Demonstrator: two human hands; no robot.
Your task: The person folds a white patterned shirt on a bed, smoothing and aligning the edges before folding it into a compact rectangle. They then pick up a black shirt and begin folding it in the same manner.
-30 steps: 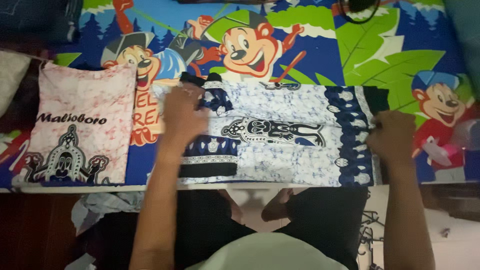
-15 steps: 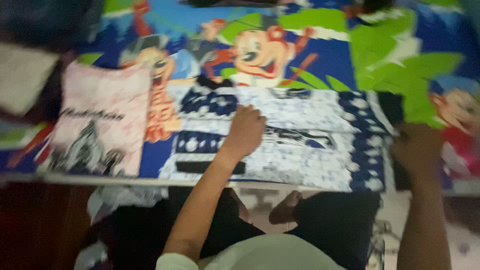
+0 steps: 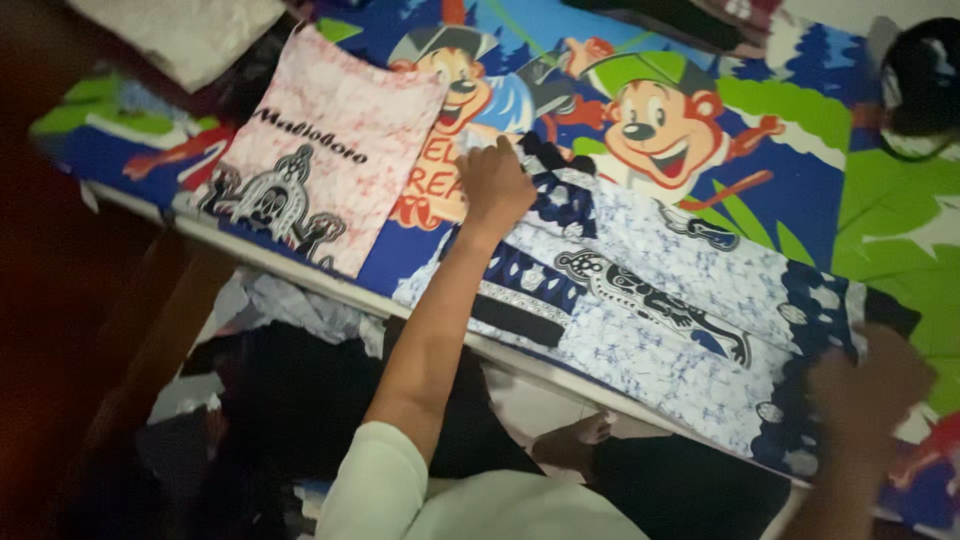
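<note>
A blue-and-white patterned garment [image 3: 650, 250] with a dark lizard-like figure lies flat along the near edge of a bed. My left hand [image 3: 495, 185] sits at its upper left end, fingers curled into the cloth there. My right hand [image 3: 870, 385] grips the dark blue bordered end at the lower right. My left forearm crosses over the bed's near edge.
A folded pink shirt [image 3: 335, 160] with a dark figure print lies to the left on the cartoon-print bed sheet [image 3: 800, 190]. A pale cloth [image 3: 190, 30] lies at the top left and a black object [image 3: 920, 85] at the top right. Crumpled clothes [image 3: 290, 300] are heaped on the floor below.
The view has swung and tilted, so the bed now runs diagonally. My left hand went toward the garment's middle, then back to its upper left end. My right hand stays on the bordered end.
</note>
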